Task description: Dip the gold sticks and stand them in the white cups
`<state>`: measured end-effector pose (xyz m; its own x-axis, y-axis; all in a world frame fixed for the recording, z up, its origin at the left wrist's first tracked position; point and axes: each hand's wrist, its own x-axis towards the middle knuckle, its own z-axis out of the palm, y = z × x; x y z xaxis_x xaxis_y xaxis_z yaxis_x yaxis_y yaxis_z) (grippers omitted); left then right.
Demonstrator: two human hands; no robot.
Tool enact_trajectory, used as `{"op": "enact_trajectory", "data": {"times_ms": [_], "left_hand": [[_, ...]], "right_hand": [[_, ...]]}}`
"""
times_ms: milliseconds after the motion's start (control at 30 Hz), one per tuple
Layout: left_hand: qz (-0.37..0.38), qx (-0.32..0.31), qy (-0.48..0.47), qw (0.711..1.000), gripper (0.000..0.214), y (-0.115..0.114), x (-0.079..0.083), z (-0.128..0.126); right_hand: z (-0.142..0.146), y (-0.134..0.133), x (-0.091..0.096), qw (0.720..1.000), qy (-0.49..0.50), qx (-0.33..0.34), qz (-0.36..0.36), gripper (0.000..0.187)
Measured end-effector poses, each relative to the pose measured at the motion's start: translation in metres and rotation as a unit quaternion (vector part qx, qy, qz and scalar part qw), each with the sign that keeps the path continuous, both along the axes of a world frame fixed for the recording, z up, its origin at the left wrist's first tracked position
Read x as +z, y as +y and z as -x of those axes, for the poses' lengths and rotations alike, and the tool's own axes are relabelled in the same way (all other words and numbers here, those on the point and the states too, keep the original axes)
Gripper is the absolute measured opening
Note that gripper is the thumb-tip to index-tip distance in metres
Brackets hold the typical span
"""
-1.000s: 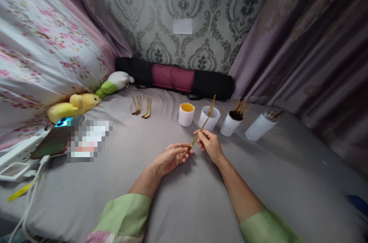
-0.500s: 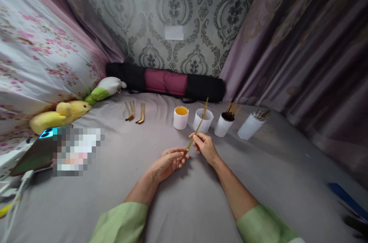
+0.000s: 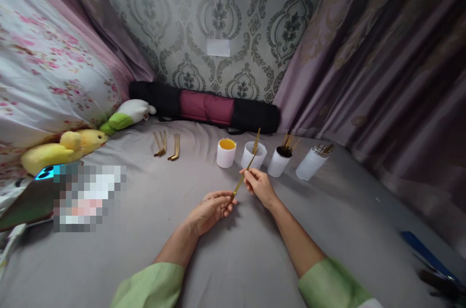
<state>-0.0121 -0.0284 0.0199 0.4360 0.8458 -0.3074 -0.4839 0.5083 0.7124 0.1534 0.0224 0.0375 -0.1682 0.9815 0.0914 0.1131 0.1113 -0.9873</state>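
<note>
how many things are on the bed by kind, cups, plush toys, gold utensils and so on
white cups: 4
plush toys: 2
bunches of gold utensils lying on the sheet: 2
gold utensil held between left hand and right hand: 1
rolled bag: 1
total: 10

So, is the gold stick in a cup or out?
Out: right hand pinches the gold stick mid-shaft, left hand holds its lower end, nearer than the white cups.
</note>
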Motion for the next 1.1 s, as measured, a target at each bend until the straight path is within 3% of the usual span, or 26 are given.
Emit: {"op": "enact_trajectory", "data": {"times_ms": [667, 1100], "left_hand": [[0.016, 0.015, 0.008, 1.0, 0.02, -0.001, 0.004, 0.0], [0.016, 0.015, 0.008, 1.0, 0.02, -0.001, 0.005, 0.001]], "right_hand": [[-0.015, 0.028, 0.044, 0.996, 0.002, -0.081, -0.042, 0.036], [-0.022, 0.032, 0.046, 0.994, -0.007, -0.085, -0.066, 0.036]]}}
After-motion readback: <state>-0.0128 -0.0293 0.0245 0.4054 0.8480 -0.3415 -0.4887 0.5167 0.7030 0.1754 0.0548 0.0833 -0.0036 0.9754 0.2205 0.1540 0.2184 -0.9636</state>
